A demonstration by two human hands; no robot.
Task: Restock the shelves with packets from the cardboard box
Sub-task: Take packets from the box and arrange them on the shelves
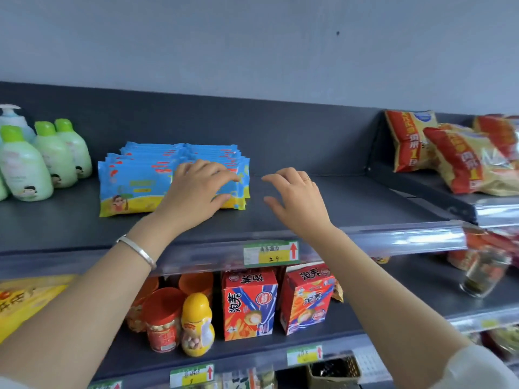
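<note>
**Head view**

1. Top shelf [351, 203] – dark grey, with a clear plastic price rail along its front edge. A green and yellow price tag [271, 252] with a red arrow sits in the rail.
2. Blue packets [134, 181] – stacked flat in two side-by-side piles on the left-centre of the top shelf, with further piles behind them. The packets touch each other.
3. Left hand [196, 192] – palm down on the right-hand front pile. The fingers are spread and lie across the top packet, and the thumb touches the front edge of the pile. A silver bracelet [137, 249] sits on the wrist.
4. Right hand [295, 197] – held above the bare shelf surface just right of the packets, not touching them. The fingers are spread and loosely curved and hold nothing. One finger carries a ring [306, 179].
5. Green bottles [42, 161] – upright at the left end of the top shelf, apart from the packets.
6. Red and yellow snack bags [455, 155] – on the adjoining shelf section to the right.
7. Lower shelf – red cartons [248, 304] stand upright, with a yellow jar [196, 324] to their left.
</note>
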